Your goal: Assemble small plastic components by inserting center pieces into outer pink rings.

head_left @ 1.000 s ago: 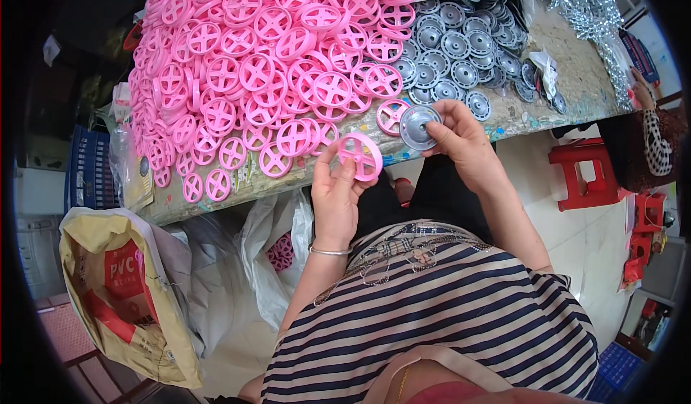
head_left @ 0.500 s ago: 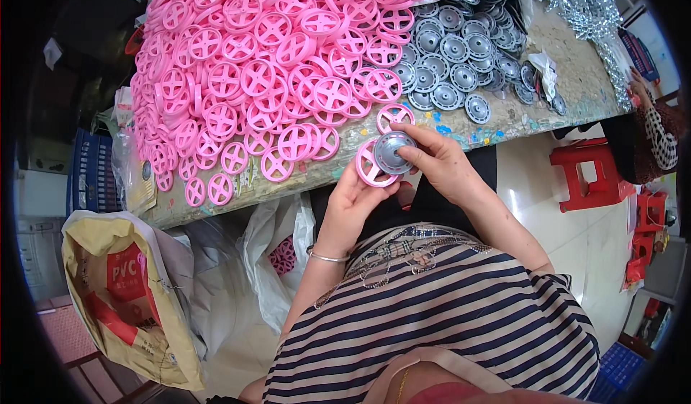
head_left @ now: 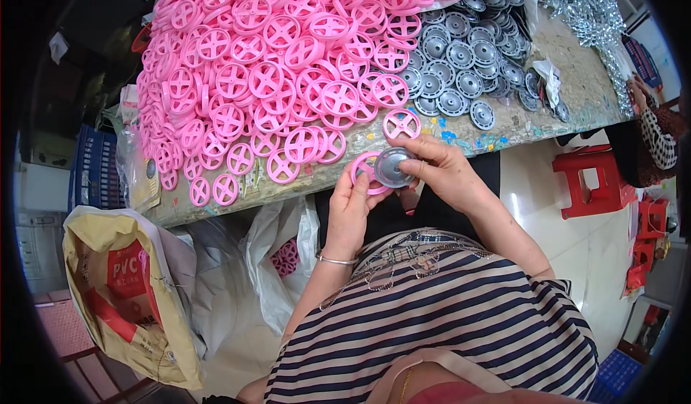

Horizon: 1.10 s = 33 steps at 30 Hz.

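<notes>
My left hand [head_left: 353, 206] is closed on a pink plastic wheel ring [head_left: 358, 173], with the thumb along its lower left. Overlapping that ring's right side is a round grey disc [head_left: 393, 168], like a hubcap, which my right hand [head_left: 435, 166] pinches between thumb and fingers. Both pieces are in front of the table edge, above my lap. One loose pink ring [head_left: 402, 124] lies on the table edge just beyond my right hand. Whether the disc sits in the ring or only against it, I cannot tell.
A large heap of pink rings [head_left: 266, 80] covers the table's left and middle. Right of it lie grey discs [head_left: 461, 58], then silver tinsel [head_left: 579, 8]. An open paper sack [head_left: 129, 296] stands at lower left. A red stool [head_left: 594, 181] and another person's arm [head_left: 651, 123] are at right.
The ring and disc have tilted a little in my hands, and my left thumb now lies over the ring's edge. The whole view has shifted slightly.
</notes>
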Each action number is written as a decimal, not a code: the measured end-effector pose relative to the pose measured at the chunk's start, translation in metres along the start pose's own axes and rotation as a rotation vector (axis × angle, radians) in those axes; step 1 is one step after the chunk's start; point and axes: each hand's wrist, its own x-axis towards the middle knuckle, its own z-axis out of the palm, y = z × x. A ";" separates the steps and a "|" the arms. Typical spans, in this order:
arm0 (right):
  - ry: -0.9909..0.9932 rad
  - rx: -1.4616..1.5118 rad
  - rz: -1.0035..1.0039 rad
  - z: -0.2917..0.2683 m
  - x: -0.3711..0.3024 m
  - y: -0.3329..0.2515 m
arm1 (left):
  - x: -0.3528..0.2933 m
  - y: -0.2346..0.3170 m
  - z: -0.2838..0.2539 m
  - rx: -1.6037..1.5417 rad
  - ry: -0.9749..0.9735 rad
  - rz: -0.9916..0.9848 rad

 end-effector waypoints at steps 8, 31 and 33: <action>0.028 -0.287 -0.200 0.009 0.000 0.011 | -0.003 0.001 0.004 -0.007 -0.142 -0.062; 0.151 -0.468 -0.296 -0.022 0.015 0.031 | -0.063 0.038 -0.133 0.936 0.579 0.320; 0.189 -0.529 -0.392 -0.025 0.026 0.035 | -0.082 0.046 -0.174 1.138 0.539 0.069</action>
